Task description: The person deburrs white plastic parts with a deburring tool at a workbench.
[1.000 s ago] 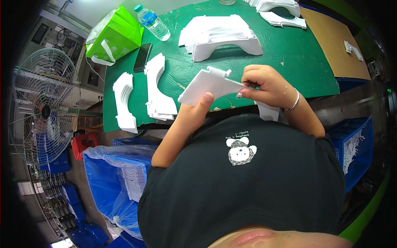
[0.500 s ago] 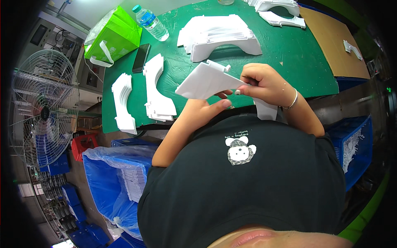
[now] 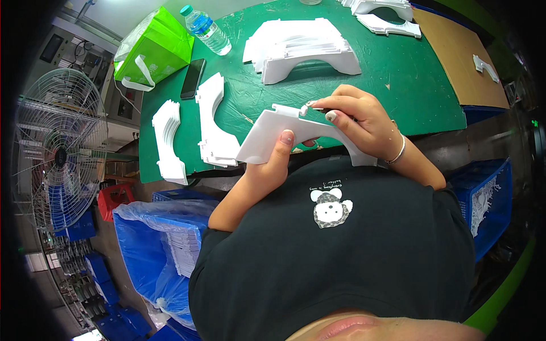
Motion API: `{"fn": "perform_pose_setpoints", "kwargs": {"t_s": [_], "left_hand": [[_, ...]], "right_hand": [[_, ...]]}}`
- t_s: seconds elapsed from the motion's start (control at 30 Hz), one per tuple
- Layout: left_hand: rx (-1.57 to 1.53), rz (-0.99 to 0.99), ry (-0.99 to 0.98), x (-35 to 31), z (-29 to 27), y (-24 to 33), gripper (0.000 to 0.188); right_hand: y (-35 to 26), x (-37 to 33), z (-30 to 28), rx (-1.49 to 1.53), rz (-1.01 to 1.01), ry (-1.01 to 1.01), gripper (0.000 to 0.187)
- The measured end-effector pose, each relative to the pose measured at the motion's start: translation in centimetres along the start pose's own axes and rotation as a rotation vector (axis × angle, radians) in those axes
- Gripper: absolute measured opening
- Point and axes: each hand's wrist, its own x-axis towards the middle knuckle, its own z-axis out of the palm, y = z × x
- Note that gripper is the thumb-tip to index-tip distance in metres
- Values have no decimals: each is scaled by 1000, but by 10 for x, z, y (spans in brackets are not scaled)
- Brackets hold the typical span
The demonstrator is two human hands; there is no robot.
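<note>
My left hand (image 3: pixel 272 162) grips a white curved plastic part (image 3: pixel 270 133), thumb on its face and fingers behind. The part is tilted above the table's near edge, its arched cutout toward me. Between the thumb and fingers of my right hand (image 3: pixel 364 122) is a slim dark tool (image 3: pixel 322 110), its kind too small to make out. The tool's tip is at a small tab (image 3: pixel 303 110) on the part's upper edge. Beyond my hands lies a stack of similar white parts (image 3: pixel 307 48) on the green table (image 3: pixel 392 85).
Two more stacks of white parts (image 3: pixel 169 142) (image 3: pixel 213 122) lie on the left, near a phone (image 3: pixel 193 78), a water bottle (image 3: pixel 207 31) and a green bag (image 3: pixel 156 48). Cardboard (image 3: pixel 455 54) covers the right side. Blue crates (image 3: pixel 133 241) (image 3: pixel 492 216) flank me; a fan (image 3: pixel 61 150) stands left.
My left hand has shifted its grip, bringing the thumb onto the part's face, and the part has turned and lowered. My right hand has moved up to the tab with the dark tool.
</note>
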Motion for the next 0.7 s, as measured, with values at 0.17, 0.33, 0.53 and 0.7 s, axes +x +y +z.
{"fn": "perform_pose_setpoints", "kwargs": {"t_s": [0.17, 0.33, 0.53, 0.7], "left_hand": [[47, 19, -40, -2, -1, 0, 32], [20, -26, -28, -7, -1, -2, 31], [114, 28, -46, -9, -1, 0, 30], [129, 3, -67, -10, -3, -3, 33]], "right_hand": [[-6, 0, 3, 15, -44, 44, 21], [-14, 2, 4, -56, -39, 68, 20], [-13, 4, 5, -357, -48, 123, 22], [-5, -2, 4, 99, 7, 41, 20]]}}
